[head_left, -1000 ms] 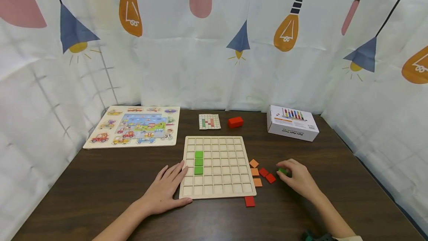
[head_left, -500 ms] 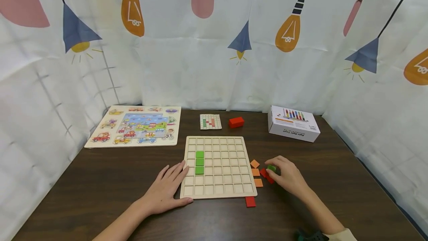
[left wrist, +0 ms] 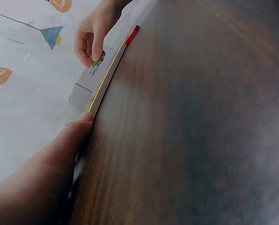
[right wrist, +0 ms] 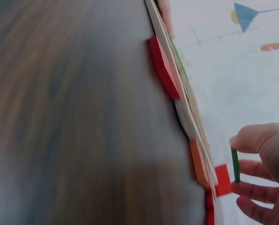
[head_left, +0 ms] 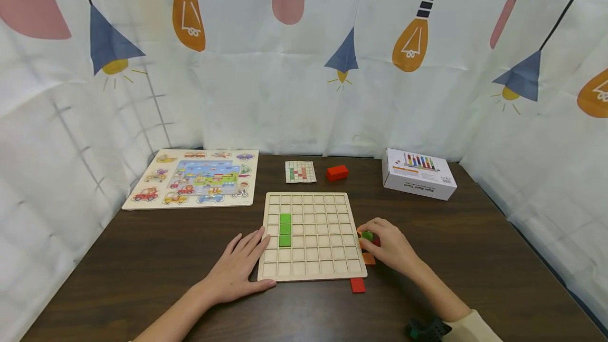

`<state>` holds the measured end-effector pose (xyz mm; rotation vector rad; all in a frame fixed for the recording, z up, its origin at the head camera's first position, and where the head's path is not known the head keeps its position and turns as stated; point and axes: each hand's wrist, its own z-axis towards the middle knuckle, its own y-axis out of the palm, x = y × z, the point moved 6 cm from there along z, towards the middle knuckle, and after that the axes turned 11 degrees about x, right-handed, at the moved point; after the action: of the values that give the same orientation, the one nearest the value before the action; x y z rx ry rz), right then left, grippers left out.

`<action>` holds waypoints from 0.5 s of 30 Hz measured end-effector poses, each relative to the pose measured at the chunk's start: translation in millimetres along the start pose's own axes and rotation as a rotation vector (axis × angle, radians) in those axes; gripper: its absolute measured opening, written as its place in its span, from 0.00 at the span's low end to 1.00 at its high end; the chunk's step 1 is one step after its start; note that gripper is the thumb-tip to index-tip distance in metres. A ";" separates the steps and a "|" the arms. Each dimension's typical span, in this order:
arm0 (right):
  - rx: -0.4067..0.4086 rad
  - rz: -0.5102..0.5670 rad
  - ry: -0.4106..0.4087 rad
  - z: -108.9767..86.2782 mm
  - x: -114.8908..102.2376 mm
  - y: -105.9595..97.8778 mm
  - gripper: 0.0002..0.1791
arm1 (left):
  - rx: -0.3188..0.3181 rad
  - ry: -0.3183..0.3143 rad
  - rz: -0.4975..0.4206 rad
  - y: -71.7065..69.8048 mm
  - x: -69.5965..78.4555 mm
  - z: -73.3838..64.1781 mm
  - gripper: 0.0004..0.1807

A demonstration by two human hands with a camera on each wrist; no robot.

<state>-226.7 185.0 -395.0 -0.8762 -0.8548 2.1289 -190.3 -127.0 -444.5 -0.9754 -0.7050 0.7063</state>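
My right hand pinches a green square tile between thumb and fingers, just past the right edge of the wooden grid board. In the right wrist view the green tile shows edge-on between thumb and fingers. My left hand lies spread with its fingertips on the board's left edge and the thumb along its near corner. Three green tiles sit in a column in the board's second column of cells. Orange tiles lie along the board's right side, partly hidden by the right hand.
A red tile lies at the board's near right corner. Behind the board are a small pattern card, a red block and a white box. At the back left lies a picture puzzle board.
My right hand has moved left with the green tile, from beyond the loose red tiles to the board's right edge. The left hand stays in place on the board.
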 end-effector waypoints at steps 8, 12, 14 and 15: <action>-0.015 0.080 -0.072 9.9 -20.0 17.1 0.11 | -0.015 -0.009 -0.006 0.3 -0.5 0.2 0.51; -0.027 0.097 -0.123 14.8 -31.0 26.3 0.10 | -0.008 -0.006 0.000 0.2 -0.4 0.1 0.51; -0.025 0.101 -0.158 16.9 -37.0 30.4 0.09 | -0.004 -0.001 0.004 -0.1 -0.2 0.1 0.51; -0.022 0.101 -0.175 17.9 -39.9 32.3 0.08 | -0.002 0.000 0.004 -0.2 -0.2 0.0 0.51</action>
<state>-229.3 130.7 -396.4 -0.7670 -0.9405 2.3147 -190.4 -127.2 -444.4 -0.9793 -0.7039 0.7094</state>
